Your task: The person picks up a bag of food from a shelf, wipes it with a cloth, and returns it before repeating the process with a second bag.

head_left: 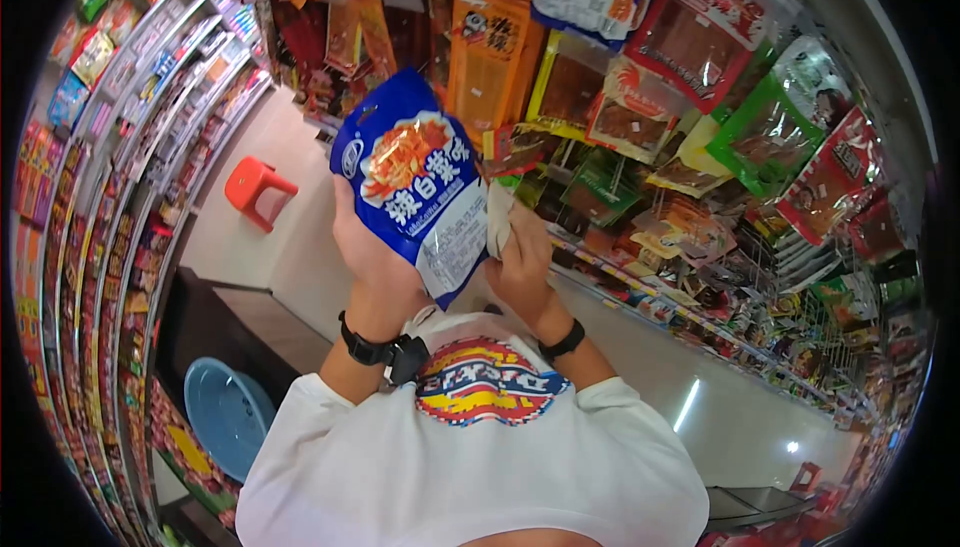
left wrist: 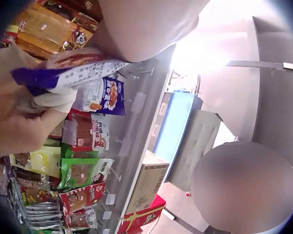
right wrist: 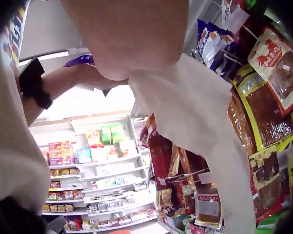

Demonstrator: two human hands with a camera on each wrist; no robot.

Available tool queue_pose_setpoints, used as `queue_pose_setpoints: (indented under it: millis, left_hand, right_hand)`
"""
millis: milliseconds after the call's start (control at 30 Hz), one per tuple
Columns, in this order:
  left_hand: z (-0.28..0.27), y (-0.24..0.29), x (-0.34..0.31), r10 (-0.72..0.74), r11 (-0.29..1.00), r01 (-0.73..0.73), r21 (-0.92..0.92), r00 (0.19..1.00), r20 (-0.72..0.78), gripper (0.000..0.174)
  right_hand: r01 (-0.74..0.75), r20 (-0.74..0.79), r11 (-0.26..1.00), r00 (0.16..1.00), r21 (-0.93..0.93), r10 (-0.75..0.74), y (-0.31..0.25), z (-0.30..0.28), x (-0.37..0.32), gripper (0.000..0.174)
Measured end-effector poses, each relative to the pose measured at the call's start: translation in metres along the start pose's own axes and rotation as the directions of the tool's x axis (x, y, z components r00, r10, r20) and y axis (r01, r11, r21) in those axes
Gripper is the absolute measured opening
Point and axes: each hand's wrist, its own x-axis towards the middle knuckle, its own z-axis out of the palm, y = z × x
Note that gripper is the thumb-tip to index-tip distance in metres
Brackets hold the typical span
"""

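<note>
Red stool (head_left: 258, 187) on the floor at 9 o'clock of the work, well apart. Blue basin (head_left: 225, 412) lower, at 7 o'clock. Stocked shelves (head_left: 110, 147) along far left.

L hand (head_left: 362, 247): raised approx. chest height, forearm upright, black strap w/ camera on wrist. Fingers pass behind the blue packet (head_left: 415, 177) and grip its lower left side; fingertips hidden by the packet.

Blue packet: centre of head view, upright, top leaning slightly left, printed face to the camera. Held in front of the rack, on no peg. Contact w/ both hands and the cloth only.

White cloth (head_left: 497, 217): bunched at 3 o'clock of the packet, pressed to its right edge.

R hand (head_left: 522, 262): at 4 o'clock of the packet, forearm rising from lower right, black band on wrist. Fingers curled tight round the cloth; R wrist view shows its loose end draping from the palm.

Snack packs (head_left: 700, 37): on pegs behind, 12 to 3 o'clock.

Judgement: step in hand appears to be wiping the packet, L hand as support. Next move calls for a firm L grip while the cloth crosses the face, w/o creasing the packet.
</note>
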Motion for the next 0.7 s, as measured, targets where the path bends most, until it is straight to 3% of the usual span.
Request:
queue_pose_setpoints:
  millis: [33,133,267,333,400,500,600,700]
  left_hand:
    - [0.003,-0.004,0.003,0.067,0.990,-0.043,0.137,0.981,-0.180,0.054]
    - [0.011,-0.011,0.015,-0.014,0.991,0.039,0.131,0.982,-0.187,0.056]
    - [0.003,-0.025,0.027,-0.091,0.981,0.114,0.157,0.984,-0.151,0.051]
    - [0.001,-0.033,0.022,-0.117,0.864,0.174,0.473,0.982,-0.147,0.053]
    - [0.004,-0.041,0.016,-0.282,0.794,0.374,0.480,0.925,-0.254,0.050]
    - [0.016,-0.047,0.033,-0.269,0.820,0.349,0.453,0.934,-0.234,0.045]
    - [0.029,-0.041,0.069,-0.345,0.817,0.397,0.418,0.918,-0.197,0.040]
    - [0.046,-0.032,0.112,-0.368,0.827,0.339,0.449,0.929,-0.023,0.038]
  right_hand:
    - [-0.003,-0.028,1.000,1.000,-0.010,0.003,-0.004,-0.008,0.007,0.039]
    - [-0.057,0.024,0.998,0.998,0.015,0.056,0.005,-0.013,-0.005,0.042]
    - [-0.168,-0.058,0.983,0.983,0.069,0.173,0.005,-0.032,0.001,0.051]
    - [-0.170,-0.086,0.985,0.981,0.029,0.172,0.006,-0.040,0.002,0.047]
    - [-0.110,-0.149,0.988,0.984,-0.108,0.094,0.009,-0.045,0.007,0.040]
    - [-0.113,-0.162,0.989,0.982,-0.090,0.098,0.013,-0.050,0.020,0.034]
    - [-0.135,-0.165,0.984,0.979,-0.112,0.116,0.019,-0.063,0.019,0.031]
    - [-0.210,-0.242,0.965,0.956,-0.156,0.169,0.019,-0.082,0.023,0.034]
